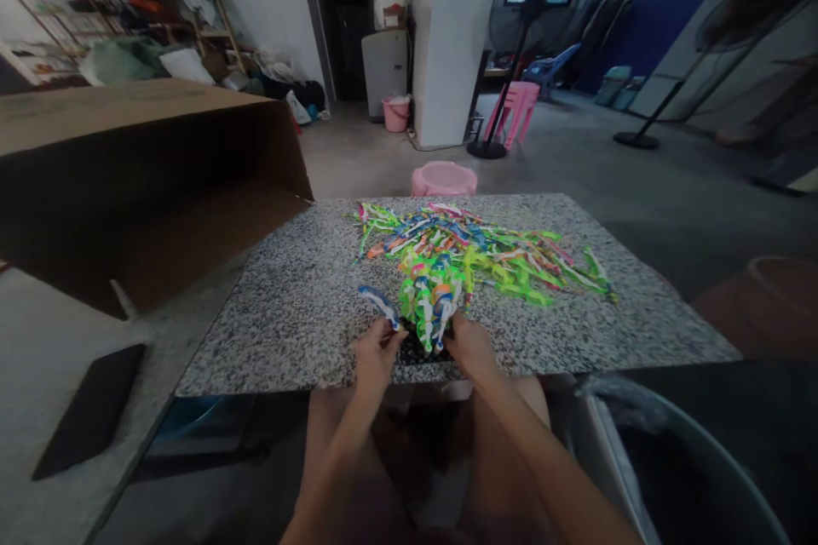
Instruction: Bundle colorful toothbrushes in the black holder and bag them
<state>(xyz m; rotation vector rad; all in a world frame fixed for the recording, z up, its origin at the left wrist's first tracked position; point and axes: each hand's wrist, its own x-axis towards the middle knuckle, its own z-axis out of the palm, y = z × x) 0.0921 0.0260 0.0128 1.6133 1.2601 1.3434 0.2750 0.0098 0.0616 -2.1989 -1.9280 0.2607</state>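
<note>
My left hand [378, 349] pinches the near end of a slim blue-and-white plastic strip [379, 301], which points away to the upper left. Close by on the right, my right hand [471, 344] has its fingers curled in beside a bunch of green, white, blue and orange strips [425, 306]; what its fingertips grip is hidden. Between both hands, under the bunch's near end, lies a small black piece [414, 351]. Beyond the bunch spreads a loose pile of similar bright strips [524, 266], mostly green, with some blue, pink and orange.
The speckled stone tabletop [287, 306] carries the pile. A big open cardboard box [281, 145] stands at the left. A lined bin [607, 426] is at the lower right. A pink stool [444, 177] stands past the far edge, with standing fans [511, 85] farther back.
</note>
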